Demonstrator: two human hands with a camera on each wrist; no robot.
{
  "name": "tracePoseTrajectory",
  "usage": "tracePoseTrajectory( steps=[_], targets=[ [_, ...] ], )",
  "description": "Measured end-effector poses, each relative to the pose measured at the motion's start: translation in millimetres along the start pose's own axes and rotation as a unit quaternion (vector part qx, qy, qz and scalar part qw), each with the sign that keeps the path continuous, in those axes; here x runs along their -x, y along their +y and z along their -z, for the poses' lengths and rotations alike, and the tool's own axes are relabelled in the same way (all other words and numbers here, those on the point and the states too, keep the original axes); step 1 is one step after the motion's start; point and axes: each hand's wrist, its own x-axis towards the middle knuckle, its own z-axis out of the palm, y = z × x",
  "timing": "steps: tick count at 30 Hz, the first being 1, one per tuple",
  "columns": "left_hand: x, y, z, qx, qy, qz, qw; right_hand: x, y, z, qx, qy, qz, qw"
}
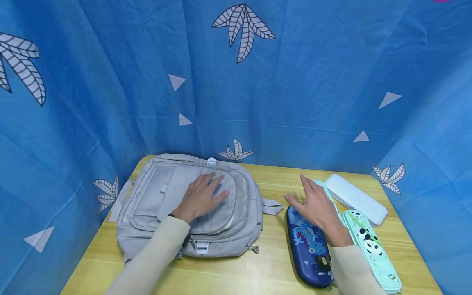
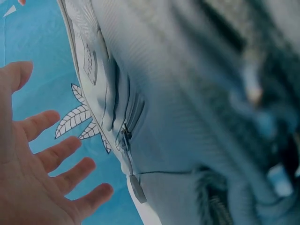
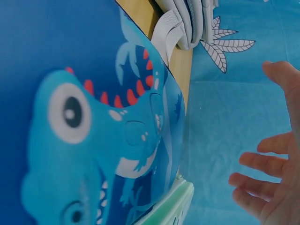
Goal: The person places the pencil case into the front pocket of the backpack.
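Pinning bag: left hand point(image 1: 200, 198) flat, fingers straight, on grey backpack point(image 1: 162, 213), table's left.
R hand: right hand point(image 1: 318, 205) relaxed, holding nothing, over dino pencil case point(image 1: 307, 246).
Tip: grip case mid-body, w/ bag steadied.

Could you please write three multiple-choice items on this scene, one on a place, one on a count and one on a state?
1. Where does the left hand lie?
A. over the grey backpack
B. on the white case
C. off the table

2. How many pencil cases lie right of the backpack?
A. one
B. two
C. three

3. How are the right hand's fingers?
A. clenched in a fist
B. spread and straight
C. pinching a zipper

Key: 1 A, the palm lies over the backpack's front pocket. 2 C, the dark blue dinosaur case, the mint panda case and the white case show. 3 B, the fingers fan out above the dinosaur case and hold nothing.
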Motion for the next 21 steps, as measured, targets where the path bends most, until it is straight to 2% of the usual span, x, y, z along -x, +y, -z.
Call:
tracePoseTrajectory(
  steps=[13, 21],
  targets=[
    [11.8, 2.4, -9.1, 0.000, 0.012, -0.026, 0.9996, 22.1, -1.8, -2.2, 0.003, 0.005, -0.010, 1.000],
    [18.6, 5.1, -13.9, 0.001, 0.008, -0.023, 0.9997, 35.4, -1.7, -5.5, 0.001, 0.031, -0.016, 0.999]
  ],
)
